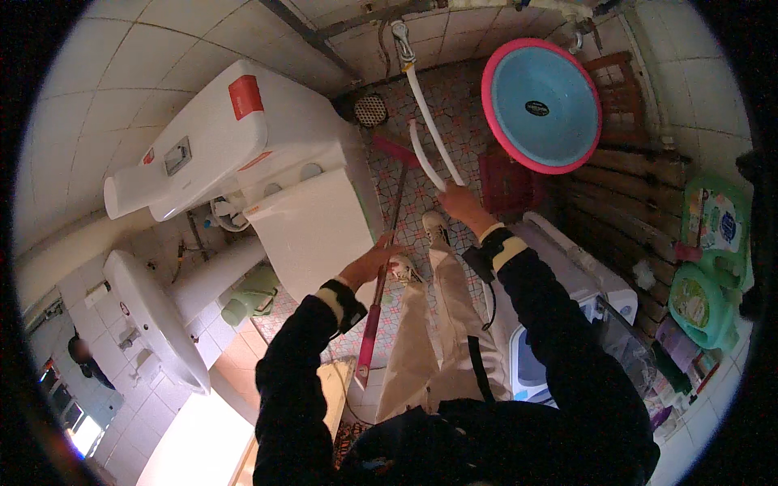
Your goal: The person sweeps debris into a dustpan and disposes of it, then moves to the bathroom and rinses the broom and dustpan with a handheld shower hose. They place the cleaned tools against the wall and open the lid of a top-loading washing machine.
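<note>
My right hand [468, 206] is closed around a white hose [427, 109] near its bend. The hose runs up to a metal tap [400, 34] on the far wall, and its loose end curls back to the left. To the left, my left hand [369, 263] is closed about the thin shaft of a long-handled floor squeegee [397, 202]. The pink head of the squeegee lies on the patterned floor and its pink grip slants toward my legs. My fingers partly hide the shaft.
A blue basin with a pink rim [541, 105] stands at the far right. A white toilet [312, 219] and a sink [154, 324] are on the left. A washing machine [559, 259] is beside my right arm. Green jugs [701, 304] stand at right; a drain [371, 110] lies ahead.
</note>
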The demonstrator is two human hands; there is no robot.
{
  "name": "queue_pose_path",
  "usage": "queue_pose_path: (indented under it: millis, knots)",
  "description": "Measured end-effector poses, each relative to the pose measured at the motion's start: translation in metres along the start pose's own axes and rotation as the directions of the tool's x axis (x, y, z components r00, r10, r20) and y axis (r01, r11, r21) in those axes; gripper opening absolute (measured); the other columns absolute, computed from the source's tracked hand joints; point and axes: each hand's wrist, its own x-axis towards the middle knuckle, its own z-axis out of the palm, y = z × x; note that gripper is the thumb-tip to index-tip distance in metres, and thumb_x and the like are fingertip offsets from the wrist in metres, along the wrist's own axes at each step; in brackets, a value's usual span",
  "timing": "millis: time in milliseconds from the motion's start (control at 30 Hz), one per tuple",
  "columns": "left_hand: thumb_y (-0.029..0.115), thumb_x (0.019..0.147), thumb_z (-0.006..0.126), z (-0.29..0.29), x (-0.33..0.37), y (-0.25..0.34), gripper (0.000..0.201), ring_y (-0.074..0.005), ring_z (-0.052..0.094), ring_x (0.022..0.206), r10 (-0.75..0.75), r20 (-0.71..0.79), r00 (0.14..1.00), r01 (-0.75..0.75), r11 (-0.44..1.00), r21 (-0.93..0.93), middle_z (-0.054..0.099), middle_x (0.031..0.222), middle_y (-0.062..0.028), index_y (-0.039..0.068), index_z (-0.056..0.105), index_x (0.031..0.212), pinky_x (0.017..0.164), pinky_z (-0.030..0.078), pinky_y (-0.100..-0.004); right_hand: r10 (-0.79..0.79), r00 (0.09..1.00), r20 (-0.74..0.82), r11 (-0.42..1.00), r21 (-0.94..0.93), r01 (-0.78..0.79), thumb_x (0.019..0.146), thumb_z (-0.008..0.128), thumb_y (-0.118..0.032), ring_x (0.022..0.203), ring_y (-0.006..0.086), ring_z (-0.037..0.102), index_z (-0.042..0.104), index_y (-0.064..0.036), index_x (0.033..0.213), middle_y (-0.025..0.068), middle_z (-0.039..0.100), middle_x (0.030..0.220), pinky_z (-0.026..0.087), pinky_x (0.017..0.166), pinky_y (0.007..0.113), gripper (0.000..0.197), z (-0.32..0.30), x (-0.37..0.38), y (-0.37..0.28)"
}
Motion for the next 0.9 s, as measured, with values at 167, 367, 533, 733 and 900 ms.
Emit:
queue_pose_path:
  millis: [167,367,533,733,900]
  knots:
    - [0.068,0.072,0.039,-0.007,0.060,0.023,0.084,-0.0213,0.041,0.108,-0.080,-0.129,0.988,0.048,0.972,-0.228,0.026,0.131,-0.0100,0.015,0.020,0.134,0.083,0.039,-0.0336,0.036,0.993,0.114,0.999,-0.031,-0.033,0.085,0.044,-0.030,0.075,0.0334,0.058,0.034,0.0073,0.115,0.0209,0.058,0.083,0.048,0.061,0.043,0.049,0.010,-0.006,-0.025]
    - [0.065,0.070,0.048,-0.003,0.090,0.062,0.085,-0.0229,0.044,0.102,-0.204,-0.093,0.975,0.155,0.914,-0.376,0.027,0.132,-0.0097,0.013,0.024,0.133,0.075,0.042,-0.0326,-0.071,0.995,0.068,0.996,-0.046,0.074,0.082,0.049,-0.027,0.078,0.0331,0.058,0.025,0.0109,0.121,0.0231,0.057,0.088,0.048,0.060,0.040,0.059,0.038,-0.002,-0.030]
    - [0.037,0.083,0.050,-0.007,0.105,0.067,0.038,-0.0129,0.049,0.057,-0.156,-0.115,0.981,0.074,0.848,-0.525,0.053,0.082,-0.0082,0.004,0.047,0.100,0.045,0.042,-0.0246,-0.079,0.991,0.105,0.988,0.139,0.064,0.082,0.051,-0.031,0.087,0.0354,0.054,0.021,0.0124,0.124,0.0285,0.050,0.097,0.046,0.068,0.039,0.067,0.069,0.002,-0.018]
    - [0.032,0.084,0.052,-0.007,0.119,0.052,0.029,-0.0121,0.042,0.053,-0.261,-0.207,0.943,0.143,0.878,-0.456,0.047,0.068,-0.0030,0.003,0.049,0.087,0.044,0.038,-0.0253,-0.106,0.834,-0.542,0.940,0.219,0.262,0.085,0.046,-0.033,0.104,0.0428,0.040,0.025,0.0069,0.125,0.0324,0.038,0.115,0.032,0.089,0.044,0.060,-0.046,0.063,-0.041]
    - [0.031,0.083,0.052,-0.008,0.122,0.049,0.025,-0.0121,0.037,0.051,-0.225,-0.163,0.961,0.135,0.889,-0.437,0.042,0.064,-0.0012,0.005,0.050,0.082,0.045,0.032,-0.0282,-0.371,0.512,-0.775,0.906,-0.180,0.384,0.080,0.051,-0.039,0.090,0.0405,0.051,0.027,0.0073,0.122,0.0267,0.049,0.104,0.040,0.079,0.045,0.066,-0.155,0.129,-0.100]
